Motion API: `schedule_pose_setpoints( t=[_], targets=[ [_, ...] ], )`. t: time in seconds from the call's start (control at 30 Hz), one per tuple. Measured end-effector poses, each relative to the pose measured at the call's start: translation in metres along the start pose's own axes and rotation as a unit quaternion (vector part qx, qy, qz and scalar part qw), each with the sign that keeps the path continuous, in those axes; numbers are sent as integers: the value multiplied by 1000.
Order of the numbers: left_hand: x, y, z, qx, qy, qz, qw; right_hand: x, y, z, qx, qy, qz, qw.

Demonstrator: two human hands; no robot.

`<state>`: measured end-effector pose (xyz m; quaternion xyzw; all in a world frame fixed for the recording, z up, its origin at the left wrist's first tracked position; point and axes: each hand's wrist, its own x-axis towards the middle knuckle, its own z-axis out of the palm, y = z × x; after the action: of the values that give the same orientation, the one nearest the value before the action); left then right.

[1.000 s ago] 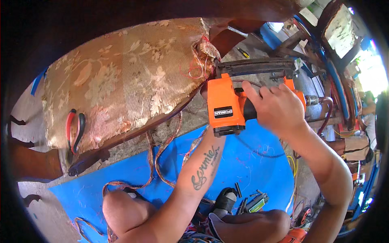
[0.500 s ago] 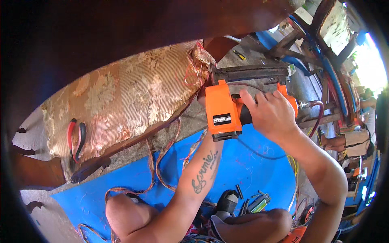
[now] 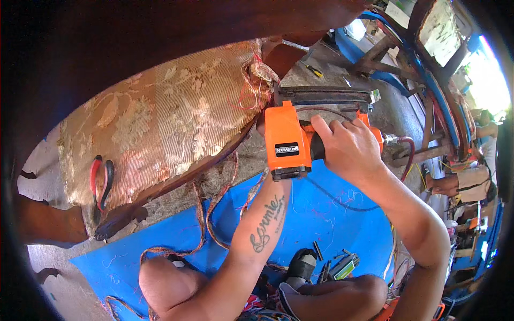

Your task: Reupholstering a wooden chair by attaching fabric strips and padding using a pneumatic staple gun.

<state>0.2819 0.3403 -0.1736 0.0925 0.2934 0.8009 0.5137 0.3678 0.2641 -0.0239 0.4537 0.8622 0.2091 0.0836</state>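
Observation:
My right hand (image 3: 348, 144) is wrapped round the handle of an orange air nail gun (image 3: 286, 136), with a hose fitted at its rear end. The gun's long dark magazine (image 3: 326, 95) lies on its far side, and its nose is at the corner of a chair seat. Brown floral fabric (image 3: 155, 123), worn and frayed, covers this seat. Loose red and white threads (image 3: 257, 88) hang at that corner. My left arm reaches under the gun; only a sliver of my left hand (image 3: 261, 126) shows by the seat's edge, its fingers hidden.
Red-and-black pliers (image 3: 101, 182) rest on the seat's left end. A blue mat (image 3: 321, 214) lies under my legs, with braided trim (image 3: 206, 219) trailing over it and small tools (image 3: 340, 267) near my foot. A yellow screwdriver (image 3: 316, 71) is on the floor beyond. Wooden frames stand at right.
The nail gun and my right hand have shifted slightly left and up in the picture. The seat corner also sits a little higher and left. My right hand keeps its grip.

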Motion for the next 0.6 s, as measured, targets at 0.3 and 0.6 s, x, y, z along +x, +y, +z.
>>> schedule_pose_setpoints(
  t=[0.3, 0.6],
  targets=[
    [-9, 18, -1, 167, -6, 13, 986, -63, -21, 52, 190, 7, 135, 972],
    [-20, 3, -68, 370, -47, -78, 925, -126, -33, 215, 295, -251, 229, 893]
  ],
)
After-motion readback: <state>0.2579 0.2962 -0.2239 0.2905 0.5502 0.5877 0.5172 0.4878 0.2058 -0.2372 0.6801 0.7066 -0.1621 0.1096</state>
